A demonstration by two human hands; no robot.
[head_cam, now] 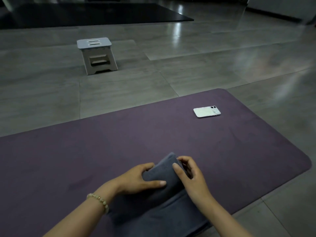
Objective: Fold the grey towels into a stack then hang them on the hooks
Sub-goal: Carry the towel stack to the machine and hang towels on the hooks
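Grey towel (168, 175) sits folded small at the near side of the purple mat (119, 142), on top of flat grey cloth (153, 212). The left hand (136, 180) curls round one side and the right hand (191, 175) pinches the other. Folding step, I'd say. Next it needs its edges squared on the stack, and no hooks are in sight yet

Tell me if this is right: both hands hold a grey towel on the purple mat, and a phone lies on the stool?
Not quite: the head view shows the phone on the purple mat, not the stool. The left hand and right hand do hold the grey towel.
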